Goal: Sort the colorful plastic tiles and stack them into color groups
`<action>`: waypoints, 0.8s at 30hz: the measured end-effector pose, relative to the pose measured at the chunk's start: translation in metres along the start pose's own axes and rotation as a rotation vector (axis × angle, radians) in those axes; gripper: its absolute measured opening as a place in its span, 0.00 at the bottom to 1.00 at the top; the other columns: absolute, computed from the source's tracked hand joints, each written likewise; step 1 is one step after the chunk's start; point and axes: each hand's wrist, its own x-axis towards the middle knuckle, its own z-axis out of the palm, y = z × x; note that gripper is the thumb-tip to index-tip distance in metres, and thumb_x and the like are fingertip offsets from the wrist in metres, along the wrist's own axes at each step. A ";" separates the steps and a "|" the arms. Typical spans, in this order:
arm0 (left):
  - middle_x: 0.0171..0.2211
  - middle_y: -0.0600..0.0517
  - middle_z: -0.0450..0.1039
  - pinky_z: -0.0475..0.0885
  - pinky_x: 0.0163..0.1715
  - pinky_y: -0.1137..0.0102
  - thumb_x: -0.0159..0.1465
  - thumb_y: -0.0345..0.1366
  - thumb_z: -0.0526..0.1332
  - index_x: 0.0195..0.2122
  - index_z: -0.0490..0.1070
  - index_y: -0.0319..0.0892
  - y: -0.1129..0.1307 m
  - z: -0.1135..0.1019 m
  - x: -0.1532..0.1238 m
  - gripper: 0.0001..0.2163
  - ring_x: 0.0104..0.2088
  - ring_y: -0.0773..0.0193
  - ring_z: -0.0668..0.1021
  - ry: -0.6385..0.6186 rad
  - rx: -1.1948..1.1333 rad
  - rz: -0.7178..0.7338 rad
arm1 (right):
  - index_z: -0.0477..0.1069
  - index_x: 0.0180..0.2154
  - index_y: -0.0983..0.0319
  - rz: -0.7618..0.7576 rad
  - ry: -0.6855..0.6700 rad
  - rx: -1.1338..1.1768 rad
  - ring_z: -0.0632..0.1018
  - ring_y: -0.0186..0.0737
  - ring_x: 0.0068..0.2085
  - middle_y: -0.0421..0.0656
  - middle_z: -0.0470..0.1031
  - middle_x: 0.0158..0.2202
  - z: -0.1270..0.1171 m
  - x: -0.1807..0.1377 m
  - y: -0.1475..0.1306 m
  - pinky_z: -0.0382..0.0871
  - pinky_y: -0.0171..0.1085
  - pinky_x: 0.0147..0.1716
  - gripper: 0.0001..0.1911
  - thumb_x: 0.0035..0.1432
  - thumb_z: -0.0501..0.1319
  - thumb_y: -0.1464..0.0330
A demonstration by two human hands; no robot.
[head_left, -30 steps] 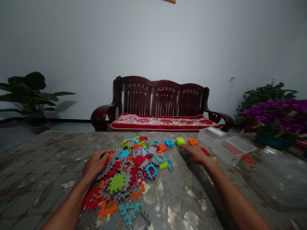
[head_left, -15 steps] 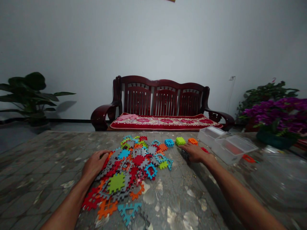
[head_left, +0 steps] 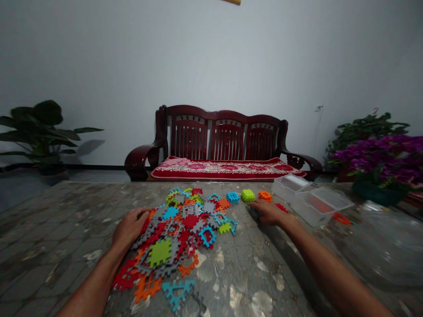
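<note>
A pile of flat, toothed plastic pieces [head_left: 172,237] in red, orange, grey, blue and green lies on the marbled table [head_left: 66,229]. My left hand [head_left: 129,226] rests on the pile's left edge, fingers curled over grey and red pieces. My right hand [head_left: 269,211] lies palm down over a grey assembled block [head_left: 254,213], fingers closed on it. Beyond it stand three small assembled cubes: blue [head_left: 233,197], green [head_left: 247,195] and orange [head_left: 265,195].
Two clear plastic boxes [head_left: 313,200] sit right of my right hand, with red pieces [head_left: 340,218] beside them. A pot of purple flowers [head_left: 383,169] stands at the far right. A dark wooden bench [head_left: 224,145] is behind the table, a leafy plant [head_left: 42,132] at the left.
Almost nothing has moved. My right hand has shifted slightly on the grey block; my left hand stays on the pile.
</note>
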 end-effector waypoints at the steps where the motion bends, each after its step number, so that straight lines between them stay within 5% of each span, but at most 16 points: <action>1: 0.51 0.46 0.82 0.74 0.49 0.65 0.64 0.44 0.52 0.45 0.84 0.45 0.000 0.000 0.000 0.21 0.51 0.51 0.81 0.004 -0.002 0.001 | 0.70 0.63 0.62 -0.009 0.000 -0.002 0.73 0.54 0.60 0.54 0.73 0.61 0.002 0.000 0.002 0.66 0.47 0.61 0.40 0.45 0.61 0.79; 16: 0.50 0.46 0.82 0.74 0.49 0.65 0.64 0.45 0.52 0.45 0.84 0.46 -0.007 0.004 0.003 0.21 0.51 0.51 0.81 0.020 0.001 0.011 | 0.68 0.65 0.62 0.066 0.037 0.133 0.71 0.53 0.65 0.52 0.69 0.66 0.010 0.000 0.011 0.61 0.48 0.66 0.46 0.40 0.60 0.79; 24: 0.53 0.45 0.81 0.73 0.50 0.64 0.65 0.45 0.51 0.48 0.83 0.45 -0.003 0.002 0.001 0.22 0.52 0.51 0.80 -0.016 0.011 -0.008 | 0.65 0.66 0.65 0.358 0.271 0.065 0.69 0.58 0.65 0.58 0.67 0.66 0.028 -0.006 -0.025 0.62 0.50 0.64 0.35 0.58 0.62 0.65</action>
